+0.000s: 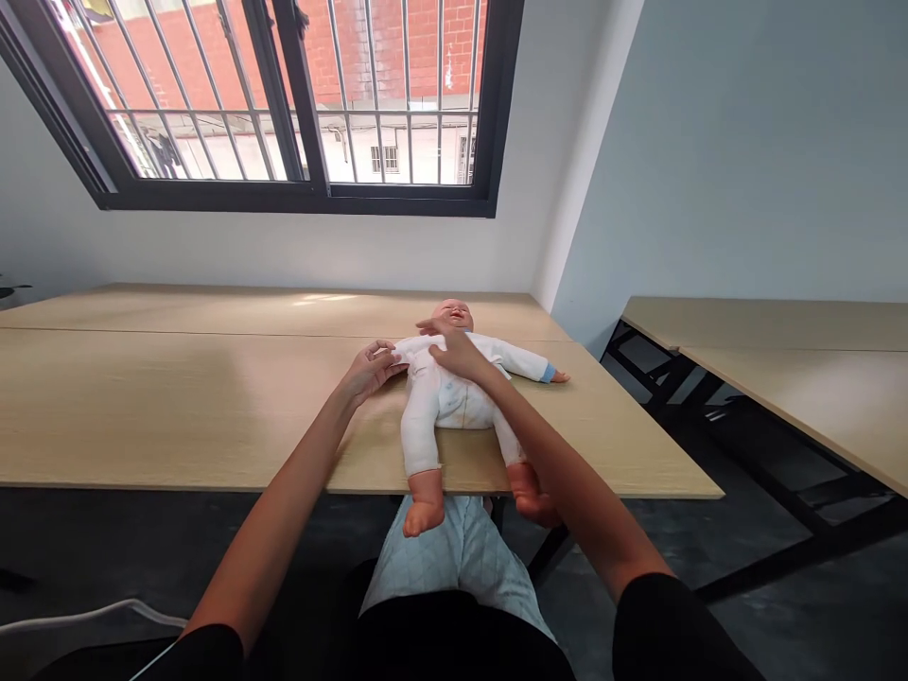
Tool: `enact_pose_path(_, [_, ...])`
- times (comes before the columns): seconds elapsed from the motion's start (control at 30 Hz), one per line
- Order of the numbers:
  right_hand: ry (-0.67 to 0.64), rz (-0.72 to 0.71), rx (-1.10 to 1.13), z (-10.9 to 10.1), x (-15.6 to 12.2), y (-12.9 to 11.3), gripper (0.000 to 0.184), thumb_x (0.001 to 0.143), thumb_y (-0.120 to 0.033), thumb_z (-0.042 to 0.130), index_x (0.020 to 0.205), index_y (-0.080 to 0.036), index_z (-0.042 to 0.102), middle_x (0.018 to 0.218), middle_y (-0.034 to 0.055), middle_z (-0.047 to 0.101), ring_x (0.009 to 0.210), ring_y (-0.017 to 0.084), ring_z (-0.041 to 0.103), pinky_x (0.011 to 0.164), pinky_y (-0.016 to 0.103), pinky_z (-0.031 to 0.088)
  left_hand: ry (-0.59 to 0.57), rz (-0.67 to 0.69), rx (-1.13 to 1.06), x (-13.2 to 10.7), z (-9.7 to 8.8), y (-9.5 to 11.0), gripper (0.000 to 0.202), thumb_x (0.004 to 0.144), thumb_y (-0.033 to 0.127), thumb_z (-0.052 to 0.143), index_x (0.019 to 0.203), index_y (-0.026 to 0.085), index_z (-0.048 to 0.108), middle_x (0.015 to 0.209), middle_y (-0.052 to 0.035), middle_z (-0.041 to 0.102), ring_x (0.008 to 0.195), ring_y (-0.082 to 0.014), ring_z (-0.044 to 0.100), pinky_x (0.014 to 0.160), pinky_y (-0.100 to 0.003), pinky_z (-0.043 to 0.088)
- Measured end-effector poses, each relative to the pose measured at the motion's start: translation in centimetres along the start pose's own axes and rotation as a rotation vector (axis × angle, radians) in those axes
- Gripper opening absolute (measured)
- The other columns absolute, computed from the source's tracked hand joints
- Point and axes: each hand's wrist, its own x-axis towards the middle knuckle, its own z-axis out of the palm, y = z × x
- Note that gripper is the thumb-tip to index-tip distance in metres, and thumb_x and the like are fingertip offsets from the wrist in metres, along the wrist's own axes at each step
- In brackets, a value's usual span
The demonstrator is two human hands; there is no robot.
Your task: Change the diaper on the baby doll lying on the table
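A baby doll (pixel 462 402) in a white outfit lies on its back on the wooden table (pixel 177 407), head toward the window, bare feet past the front edge. My left hand (pixel 373 369) is closed around the end of the doll's sleeve on the left side, hiding that cuff and doll hand. Over the doll's upper chest reaches my right hand (pixel 458 350), thumb and fingers apart, near the neck and shoulder. Whether it presses on the cloth I cannot tell. The other doll arm stretches out to the right, its blue cuff (pixel 549 373) showing.
A barred window (pixel 319 194) is in the wall behind the table. To the right, past a gap, stands another wooden table (pixel 780 326) on black legs. My lap is right under the front edge. A white cable (pixel 92 617) runs at the lower left.
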Motion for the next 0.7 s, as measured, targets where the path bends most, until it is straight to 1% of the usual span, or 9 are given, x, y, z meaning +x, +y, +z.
enact_pose_path(0.03, [0.023,0.015,0.014,-1.0,-1.0,0.3,0.044,0.084,-0.01,0.052,0.127,-0.014,0.056,0.129,0.0098,0.061,0.119,0.02,0.056,0.104,0.034,0.043,-0.002,0.007,0.007,0.0,0.1,0.0,0.042,0.057,0.02,0.09,0.08,0.016,0.055,0.073,0.0016,0.067,0.077,-0.0128,0.067,0.083,-0.031,0.056])
enact_pose_path(0.07, [0.013,0.035,0.008,-1.7,-2.0,0.6,0.039,0.086,-0.018,0.056,0.124,-0.017,0.059,0.13,0.0088,0.06,0.122,0.022,0.054,0.107,0.038,0.041,-0.004,0.014,0.015,0.0,0.3,0.0,0.042,0.057,0.02,0.09,0.079,0.016,0.054,0.074,0.0016,0.067,0.076,-0.0125,0.067,0.082,-0.03,0.055])
enact_pose_path(0.13, [-0.054,0.078,-0.04,-2.4,-3.9,1.0,0.038,0.087,-0.035,0.062,0.122,-0.021,0.062,0.133,0.0074,0.059,0.127,0.026,0.05,0.114,0.045,0.032,-0.014,0.026,0.035,0.0,0.8,0.1,0.043,0.056,0.021,0.09,0.079,0.017,0.054,0.074,0.0024,0.066,0.074,-0.0113,0.066,0.079,-0.028,0.055])
enact_pose_path(0.23, [-0.14,0.125,-0.156,-1.4,-5.4,1.3,0.049,0.09,-0.049,0.059,0.131,-0.023,0.058,0.142,0.0074,0.051,0.136,0.03,0.04,0.119,0.053,0.017,-0.047,0.026,0.084,-0.1,2.0,0.2,0.042,0.057,0.021,0.089,0.078,0.017,0.053,0.068,0.0051,0.063,0.069,-0.0099,0.064,0.072,-0.024,0.052])
enact_pose_path(0.33, [-0.179,0.161,-0.273,0.1,-5.4,1.1,0.06,0.091,-0.057,0.053,0.139,-0.022,0.051,0.151,0.0078,0.04,0.142,0.031,0.03,0.118,0.061,0.012,-0.088,0.002,0.152,-0.1,3.5,0.3,0.039,0.057,0.019,0.088,0.078,0.017,0.055,0.064,0.0059,0.06,0.062,-0.0083,0.06,0.063,-0.02,0.047])
enact_pose_path(0.43, [-0.205,0.18,-0.337,0.8,-4.8,0.9,0.066,0.09,-0.061,0.052,0.142,-0.021,0.047,0.153,0.0093,0.035,0.144,0.03,0.026,0.116,0.064,0.01,-0.116,-0.003,0.248,0.1,4.9,0.2,0.039,0.056,0.019,0.087,0.079,0.016,0.056,0.062,0.0059,0.06,0.057,-0.0075,0.055,0.056,-0.019,0.042])
enact_pose_path(0.53, [-0.211,0.199,-0.333,0.7,-4.7,0.7,0.069,0.089,-0.061,0.053,0.144,-0.021,0.044,0.154,0.0094,0.033,0.145,0.03,0.025,0.117,0.063,0.01,-0.144,0.023,0.414,0.4,6.1,-0.3,0.038,0.058,0.024,0.084,0.082,0.017,0.056,0.064,0.0045,0.061,0.059,-0.0098,0.055,0.056,-0.021,0.041])
enact_pose_path(0.6, [-0.204,0.218,-0.32,0.5,-4.8,0.6,0.071,0.089,-0.059,0.055,0.146,-0.02,0.041,0.154,0.0107,0.033,0.145,0.029,0.025,0.118,0.062,0.009,-0.143,0.063,0.549,0.3,6.8,-0.7,0.032,0.063,0.026,0.08,0.083,0.017,0.056,0.069,0.0027,0.061,0.062,-0.0117,0.056,0.059,-0.023,0.042])
enact_pose_path(0.7, [-0.177,0.228,-0.289,0.5,-5.1,0.5,0.071,0.088,-0.052,0.059,0.148,-0.019,0.039,0.153,0.0125,0.035,0.145,0.029,0.026,0.118,0.061,0.008,-0.105,0.18,0.773,-0.3,7.5,-1.2,0.019,0.074,0.028,0.07,0.085,0.018,0.059,0.076,-0.0003,0.064,0.07,-0.0149,0.058,0.066,-0.026,0.043])
